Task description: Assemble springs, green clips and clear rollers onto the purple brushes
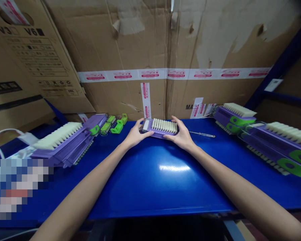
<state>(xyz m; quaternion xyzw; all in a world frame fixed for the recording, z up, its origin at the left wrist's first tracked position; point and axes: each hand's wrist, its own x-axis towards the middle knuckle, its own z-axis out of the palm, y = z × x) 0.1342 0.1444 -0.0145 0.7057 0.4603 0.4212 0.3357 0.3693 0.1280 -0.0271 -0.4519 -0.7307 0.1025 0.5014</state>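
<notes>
A purple brush head (165,126) with rows of cream bristle tufts facing up is held level near the back of the blue table. My left hand (138,134) grips its left end, thumb along the front edge. Around the right end are the fingers and thumb of my right hand (182,135). The underside of the brush head is hidden. Just right of my right hand, a screwdriver (203,134) with a clear handle lies on the table.
Purple brush units (62,144) with green parts lie stacked at the left, beside loose green pieces (117,126) and a white cable (8,131). More purple units (266,144) stand at the right. Cardboard (110,43) walls the back of the blue table (150,187).
</notes>
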